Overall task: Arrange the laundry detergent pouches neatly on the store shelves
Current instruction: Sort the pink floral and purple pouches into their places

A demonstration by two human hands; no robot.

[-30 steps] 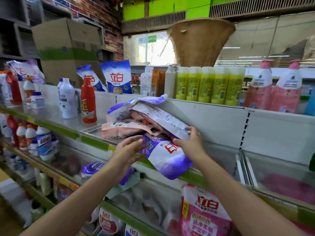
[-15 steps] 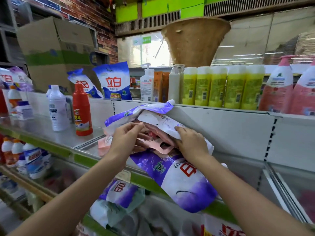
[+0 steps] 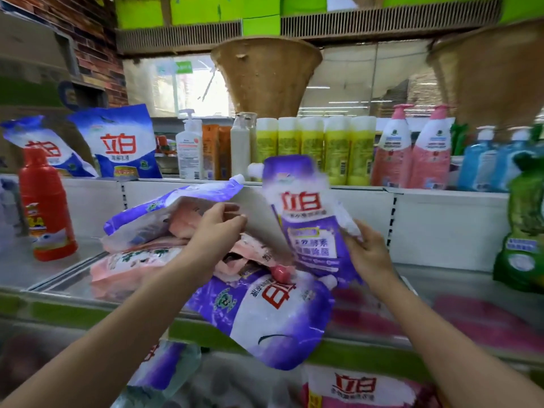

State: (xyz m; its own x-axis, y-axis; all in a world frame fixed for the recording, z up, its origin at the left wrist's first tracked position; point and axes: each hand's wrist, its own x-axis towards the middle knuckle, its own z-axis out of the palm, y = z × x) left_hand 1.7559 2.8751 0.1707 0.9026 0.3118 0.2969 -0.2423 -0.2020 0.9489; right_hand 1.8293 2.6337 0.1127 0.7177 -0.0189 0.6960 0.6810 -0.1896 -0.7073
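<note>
Shelf [image 3: 459, 278] clutter: left grip [image 3: 219, 222] pinches heaped pouches [image 3: 153, 234], right grip [image 3: 366, 248] holds upright purple pouch [image 3: 306, 228].

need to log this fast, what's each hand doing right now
Left hand: grips the edge of a pouch on top of the pile.
Right hand: holds the upright purple pouch by its side.

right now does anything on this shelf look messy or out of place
Yes. The pink and purple pouches lie in a loose heap, not standing. One purple pouch hangs upside down over the shelf edge. The right hand holds another purple pouch upright; the left hand is in the heap.
</note>
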